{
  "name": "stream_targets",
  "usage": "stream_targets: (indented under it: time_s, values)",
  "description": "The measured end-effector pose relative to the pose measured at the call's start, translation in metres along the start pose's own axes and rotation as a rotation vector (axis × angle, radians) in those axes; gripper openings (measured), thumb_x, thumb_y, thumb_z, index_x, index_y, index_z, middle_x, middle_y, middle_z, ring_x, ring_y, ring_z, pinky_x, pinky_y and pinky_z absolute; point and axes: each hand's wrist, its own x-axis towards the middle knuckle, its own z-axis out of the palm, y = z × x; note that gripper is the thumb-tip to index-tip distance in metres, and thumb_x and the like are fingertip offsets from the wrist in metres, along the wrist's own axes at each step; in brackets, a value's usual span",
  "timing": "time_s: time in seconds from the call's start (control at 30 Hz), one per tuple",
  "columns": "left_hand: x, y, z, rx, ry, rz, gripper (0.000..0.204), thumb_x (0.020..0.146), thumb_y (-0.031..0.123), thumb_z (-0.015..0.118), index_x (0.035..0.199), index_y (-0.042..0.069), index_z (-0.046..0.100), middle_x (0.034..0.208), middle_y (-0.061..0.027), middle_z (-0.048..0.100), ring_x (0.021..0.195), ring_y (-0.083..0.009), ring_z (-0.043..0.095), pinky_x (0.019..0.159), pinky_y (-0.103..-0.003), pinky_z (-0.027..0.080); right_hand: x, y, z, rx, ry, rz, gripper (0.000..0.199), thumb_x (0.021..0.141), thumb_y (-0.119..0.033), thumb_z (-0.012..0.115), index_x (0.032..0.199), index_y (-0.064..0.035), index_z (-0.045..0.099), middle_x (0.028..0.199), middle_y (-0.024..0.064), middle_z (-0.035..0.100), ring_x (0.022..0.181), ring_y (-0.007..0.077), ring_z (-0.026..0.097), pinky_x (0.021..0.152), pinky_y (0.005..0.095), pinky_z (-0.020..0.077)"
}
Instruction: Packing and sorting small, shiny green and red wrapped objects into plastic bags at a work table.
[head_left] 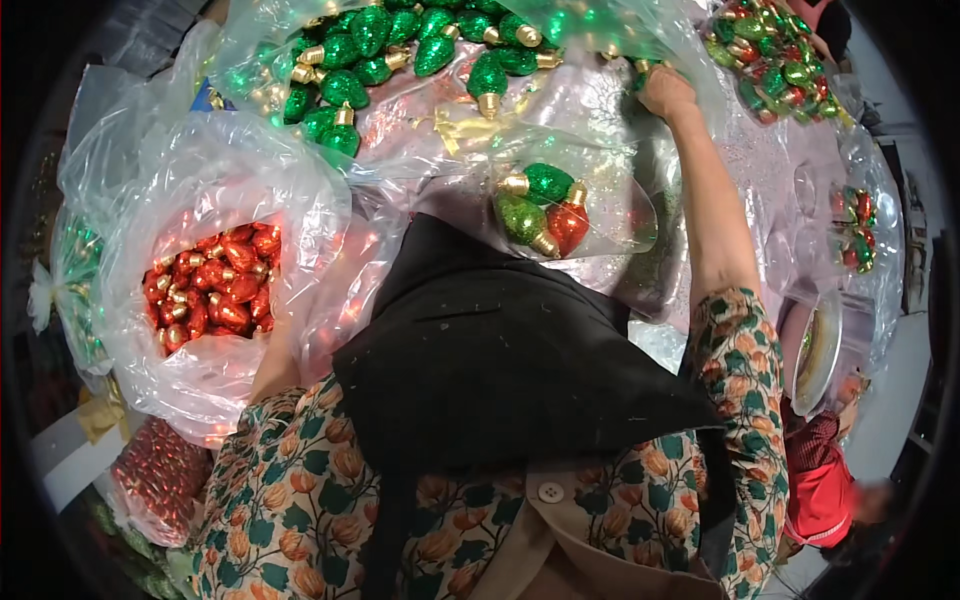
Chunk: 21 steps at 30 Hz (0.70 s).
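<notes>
My right hand [668,92] reaches to the far right of the clear plastic, its fingers closed on a green bulb-shaped ornament [642,72] with a gold cap. To its left, several glittery green bulb ornaments [434,54] lie in a large open clear bag [590,25]. My left forearm [278,366] goes to an open plastic bag [318,160] of red bulb ornaments [230,285]; the left hand's fingers are hidden by the plastic. Before my body, two green bulbs and a red bulb [568,228] sit grouped, caps pointing different ways, on clear plastic.
At the far right lies a pile of mixed red and green ornaments [775,60]; a smaller group [857,228] is nearer. A roll of tape [818,350] stands at the right edge. Another person in red [822,490] is at lower right. A bag of red items [162,478] is lower left.
</notes>
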Motion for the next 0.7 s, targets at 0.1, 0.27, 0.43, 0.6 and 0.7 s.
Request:
stream_targets:
  time_s: [0.1, 0.27, 0.43, 0.6, 0.7]
  values:
    - [0.021, -0.055, 0.045, 0.412, -0.036, -0.164, 0.057, 0.091, 0.044, 0.039, 0.133, 0.005, 0.038, 0.137, -0.0145, 0.036, 0.128, -0.0325, 0.029, 0.103, -0.051, 0.029, 0.028, 0.034, 0.017, -0.016, -0.133, -0.036, 0.058, 0.072, -0.04, 0.067, 0.111, 0.001, 0.056, 0.1, 0.0266, 0.06, 0.094, 0.0372, 0.059, 0.083, 0.0408, 0.0465]
    - [-0.033, 0.069, 0.023, 1.564, 0.418, 0.302, 0.049, 0.089, 0.028, 0.049, 0.129, 0.0, 0.042, 0.126, -0.0143, 0.047, 0.118, -0.0271, 0.043, 0.098, -0.041, 0.037, -0.025, -0.006, -0.031, 0.454, -0.204, -0.089, 0.061, 0.071, -0.039, 0.072, 0.112, 0.0032, 0.056, 0.094, 0.0119, 0.063, 0.087, 0.0212, 0.058, 0.078, 0.0335, 0.0439]
    - [0.005, -0.029, 0.177, 2.287, 0.446, 0.974, 0.039, 0.084, 0.021, 0.063, 0.111, -0.006, 0.056, 0.1, -0.0117, 0.062, 0.088, -0.0154, 0.056, 0.079, -0.028, 0.045, -0.14, -0.034, -0.144, 1.074, -0.089, 0.128, 0.061, 0.068, -0.027, 0.076, 0.114, 0.0052, 0.054, 0.091, 0.0114, 0.064, 0.083, 0.0166, 0.06, 0.074, 0.0266, 0.0476]
    - [0.064, -0.216, 0.272, 2.106, -0.355, 0.666, 0.041, 0.08, 0.007, 0.064, 0.117, 0.001, 0.047, 0.109, -0.0109, 0.058, 0.096, -0.0201, 0.059, 0.083, -0.033, 0.049, -0.202, -0.077, -0.181, 1.576, -0.066, -0.033, 0.045, 0.071, -0.012, 0.071, 0.11, 0.0035, 0.054, 0.087, 0.0079, 0.063, 0.075, 0.01, 0.058, 0.068, 0.0214, 0.046]
    - [0.103, -0.277, 0.27, 2.381, -0.772, 0.489, 0.041, 0.077, 0.019, 0.07, 0.11, 0.002, 0.052, 0.094, -0.01, 0.062, 0.087, -0.0179, 0.062, 0.074, -0.029, 0.05, -0.207, -0.076, -0.186, 1.51, -0.154, -0.086, 0.042, 0.072, -0.013, 0.069, 0.109, 0.0019, 0.054, 0.087, 0.0061, 0.062, 0.075, 0.0097, 0.057, 0.067, 0.0226, 0.0448]
